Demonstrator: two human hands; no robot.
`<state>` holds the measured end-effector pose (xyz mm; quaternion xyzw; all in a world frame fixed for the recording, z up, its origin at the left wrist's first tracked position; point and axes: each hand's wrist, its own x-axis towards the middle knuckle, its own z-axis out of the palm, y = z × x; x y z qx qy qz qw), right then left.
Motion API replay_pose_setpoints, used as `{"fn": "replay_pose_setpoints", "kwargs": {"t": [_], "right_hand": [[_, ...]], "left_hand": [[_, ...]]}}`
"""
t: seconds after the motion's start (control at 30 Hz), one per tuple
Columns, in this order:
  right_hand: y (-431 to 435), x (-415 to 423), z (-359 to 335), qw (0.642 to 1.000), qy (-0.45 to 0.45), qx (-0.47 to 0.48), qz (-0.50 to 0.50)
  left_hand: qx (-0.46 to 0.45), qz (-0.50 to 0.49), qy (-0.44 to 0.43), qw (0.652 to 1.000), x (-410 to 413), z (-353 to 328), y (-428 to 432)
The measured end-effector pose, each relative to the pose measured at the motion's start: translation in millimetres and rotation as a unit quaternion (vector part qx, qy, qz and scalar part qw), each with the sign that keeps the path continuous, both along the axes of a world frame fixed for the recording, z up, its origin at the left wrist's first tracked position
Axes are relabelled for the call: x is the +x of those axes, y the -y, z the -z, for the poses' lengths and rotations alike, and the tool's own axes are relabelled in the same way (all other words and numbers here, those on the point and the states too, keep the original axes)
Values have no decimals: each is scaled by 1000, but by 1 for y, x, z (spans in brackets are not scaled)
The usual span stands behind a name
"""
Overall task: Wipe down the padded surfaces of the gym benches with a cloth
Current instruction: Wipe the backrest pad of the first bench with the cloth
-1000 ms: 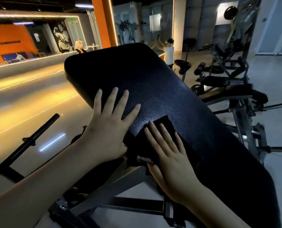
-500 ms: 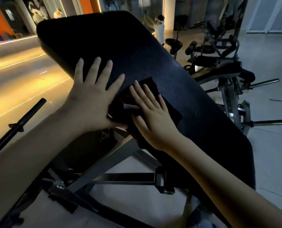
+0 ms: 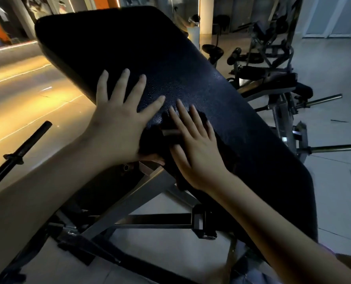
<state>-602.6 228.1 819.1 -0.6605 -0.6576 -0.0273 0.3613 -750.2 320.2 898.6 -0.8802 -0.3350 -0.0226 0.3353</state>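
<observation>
A black padded bench pad point(image 3: 170, 64) tilts up and away from me across the middle of the view. My left hand point(image 3: 121, 119) lies flat on its left edge with the fingers spread. My right hand point(image 3: 193, 148) presses flat, fingers straight, on a dark cloth point(image 3: 152, 142) spread over the pad's near left edge. The cloth is nearly the same colour as the pad, and much of it is hidden under my right hand.
The bench's grey steel frame point(image 3: 141, 193) runs below the pad. A black bar point(image 3: 16, 156) sticks out at the left. More gym machines point(image 3: 273, 64) and plate pegs point(image 3: 334, 148) stand at the right. A person point(image 3: 194, 27) stands far behind. Pale floor tiles lie on the right.
The view has dipped and swung. My right hand slid the cloth up and left along the pad's edge toward my left hand, which stays flat on the pad.
</observation>
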Motion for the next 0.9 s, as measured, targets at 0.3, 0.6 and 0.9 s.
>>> {"fn": "replay_pose_setpoints", "kwargs": {"t": [0.3, 0.6, 0.9], "right_hand": [[20, 18, 10, 998, 5, -1, -57], [59, 30, 41, 998, 23, -28, -54], [53, 39, 8, 971, -160, -95, -149]], "left_hand": [[13, 22, 8, 1000, -2, 2, -1], [-13, 97, 53, 994, 2, 5, -2], [-160, 91, -58, 981, 11, -3, 27]]}}
